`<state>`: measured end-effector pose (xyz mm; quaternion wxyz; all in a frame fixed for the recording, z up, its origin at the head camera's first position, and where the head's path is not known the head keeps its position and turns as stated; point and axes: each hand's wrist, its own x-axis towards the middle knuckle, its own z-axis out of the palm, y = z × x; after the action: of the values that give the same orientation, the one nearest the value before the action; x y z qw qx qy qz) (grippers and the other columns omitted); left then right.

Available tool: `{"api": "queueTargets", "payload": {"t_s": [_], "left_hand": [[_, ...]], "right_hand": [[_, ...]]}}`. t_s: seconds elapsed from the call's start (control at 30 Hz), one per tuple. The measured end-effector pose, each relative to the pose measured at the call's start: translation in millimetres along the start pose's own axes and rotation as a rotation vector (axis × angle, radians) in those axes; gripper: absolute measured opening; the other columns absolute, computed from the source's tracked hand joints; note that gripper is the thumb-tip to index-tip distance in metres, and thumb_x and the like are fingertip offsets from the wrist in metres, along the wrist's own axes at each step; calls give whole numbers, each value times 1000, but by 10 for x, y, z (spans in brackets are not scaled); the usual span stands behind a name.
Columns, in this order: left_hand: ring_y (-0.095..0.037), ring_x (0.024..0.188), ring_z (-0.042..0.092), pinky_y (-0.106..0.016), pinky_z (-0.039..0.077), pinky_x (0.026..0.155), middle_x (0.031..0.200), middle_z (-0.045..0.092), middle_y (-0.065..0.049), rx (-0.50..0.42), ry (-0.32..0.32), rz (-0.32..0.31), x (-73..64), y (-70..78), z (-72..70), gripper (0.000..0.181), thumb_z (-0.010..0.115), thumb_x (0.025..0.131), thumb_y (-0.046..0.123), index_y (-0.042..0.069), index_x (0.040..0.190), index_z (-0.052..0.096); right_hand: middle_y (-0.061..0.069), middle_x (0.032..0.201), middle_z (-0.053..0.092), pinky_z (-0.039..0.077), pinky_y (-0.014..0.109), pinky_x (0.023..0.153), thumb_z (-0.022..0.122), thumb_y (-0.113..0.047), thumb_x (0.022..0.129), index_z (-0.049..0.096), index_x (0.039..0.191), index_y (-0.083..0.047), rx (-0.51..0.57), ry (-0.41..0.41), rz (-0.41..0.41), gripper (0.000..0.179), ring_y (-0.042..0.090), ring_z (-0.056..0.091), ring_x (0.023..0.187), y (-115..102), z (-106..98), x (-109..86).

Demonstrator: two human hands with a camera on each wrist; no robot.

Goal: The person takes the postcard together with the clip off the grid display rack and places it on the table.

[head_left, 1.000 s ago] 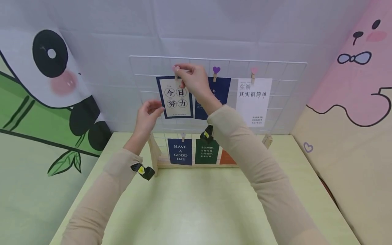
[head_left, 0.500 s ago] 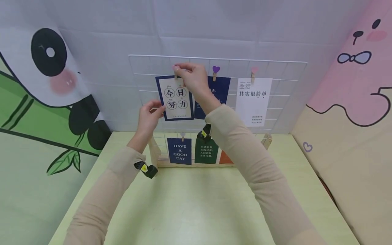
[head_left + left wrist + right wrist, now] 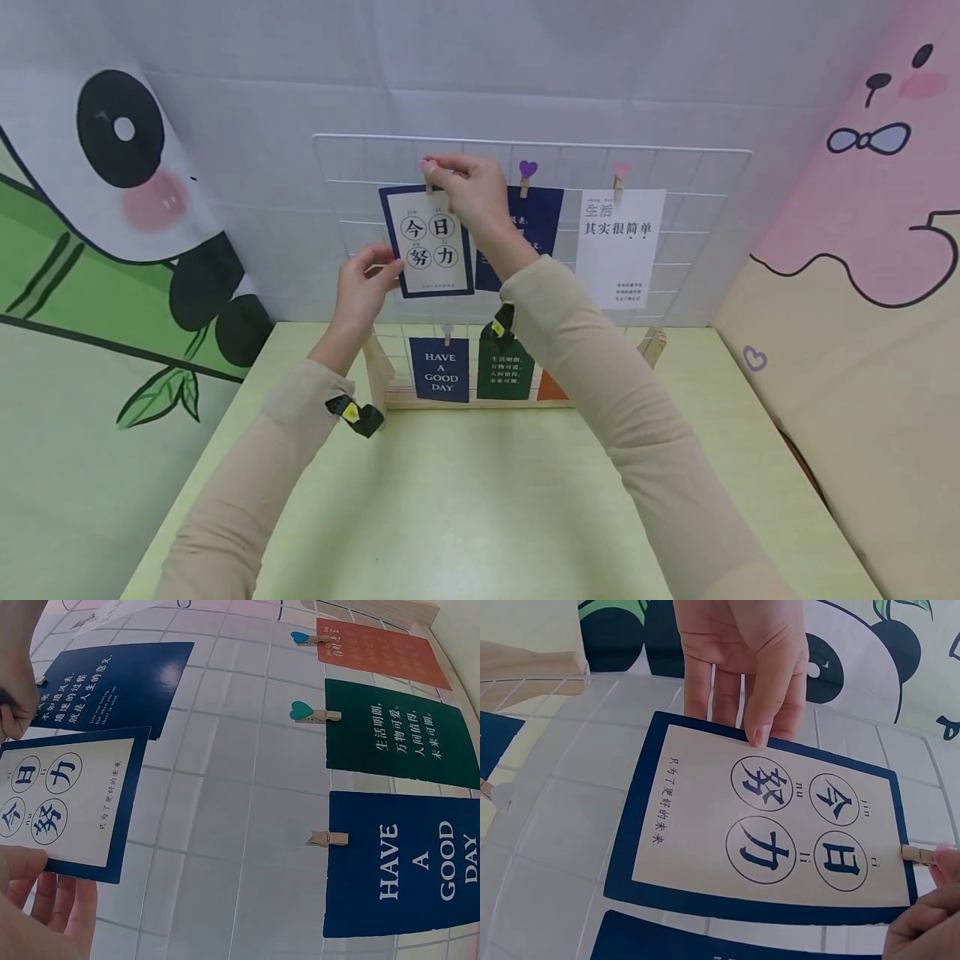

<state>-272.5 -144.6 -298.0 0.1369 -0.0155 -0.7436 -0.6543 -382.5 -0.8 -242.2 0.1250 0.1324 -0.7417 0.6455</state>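
A cream card with a dark blue border [image 3: 442, 271] stands against the upper left of a white wire grid [image 3: 600, 147]. My left hand [image 3: 360, 287] pinches its left edge, thumb in front and fingers behind, as the right wrist view shows. At the card's top, my right hand [image 3: 476, 196] pinches a small wooden clothespin [image 3: 919, 856], its jaws over the card's edge. Fingers partly hide the clothespin's pink end. Whether the clothespin also grips a wire cannot be told. Right beside it hangs a dark blue card [image 3: 112, 682], partly covered by my right hand in the head view.
A white card [image 3: 621, 258] hangs at the upper right. Below are a blue "HAVE A GOOD DAY" card [image 3: 440, 371], a green card [image 3: 397, 735] and an orange card [image 3: 386, 656], each clipped. Wooden feet [image 3: 380, 367] hold the grid on a pale table [image 3: 442, 517].
Compared with one second ago, the cream card's lower edge sits slightly lower. My left hand has shifted a little with it; my right hand keeps its pinch on the clothespin.
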Motion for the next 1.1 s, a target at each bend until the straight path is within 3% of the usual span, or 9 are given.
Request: {"api": "queueTargets", "payload": {"t_s": [0.27,0.4,0.6,0.8,0.9,0.93,1.1], "left_hand": [[-19,94,51,-27,45,81,101,50,-8,32,-13,-13,-13,-27,-29,23,54,88,14,0,107,53],[-19,93,51,-26,45,81,100,49,-8,33,-14,-25,5,-59,-50,25,54,88,13,-1,108,52],[-20,95,51,-28,45,82,102,50,-9,30,-12,-18,1,-76,-72,26,54,88,14,-1,110,52],[-19,94,52,-26,46,79,103,52,-9,-11,-32,16,1,-145,-100,26,59,86,17,2,107,55],[-19,95,51,-26,45,81,105,52,-9,1,-41,-5,-17,-141,-116,26,58,86,16,2,108,54],[-20,97,51,-28,44,83,106,51,-11,41,-34,-17,-68,-76,-102,27,55,88,16,0,109,52],[-18,96,51,-28,45,83,107,51,-9,65,-39,-25,-97,-99,-140,27,54,88,15,1,111,53]], "right_hand": [[-11,95,60,42,26,59,64,-41,76,67,95,-31,24,5,68,22,10,50,79,-106,-17,-44],[-13,98,59,44,28,64,63,-43,76,67,94,-32,11,-3,17,22,9,50,85,-57,6,51],[-12,97,59,43,30,60,63,-42,76,68,93,-31,12,-22,-26,21,9,49,83,-58,24,71],[-11,99,59,44,29,61,63,-41,78,68,94,-30,9,-36,-28,20,10,48,83,-164,-38,-56],[-11,101,58,47,29,64,62,-39,79,67,96,-29,7,-57,-39,20,9,49,87,-212,-63,-129],[-11,101,58,47,29,64,62,-38,80,67,96,-29,6,-65,-45,20,9,49,88,-220,-69,-147],[-12,102,58,46,30,61,61,-39,80,67,98,-29,-30,-80,-58,21,9,49,88,-230,-110,-207]]}}
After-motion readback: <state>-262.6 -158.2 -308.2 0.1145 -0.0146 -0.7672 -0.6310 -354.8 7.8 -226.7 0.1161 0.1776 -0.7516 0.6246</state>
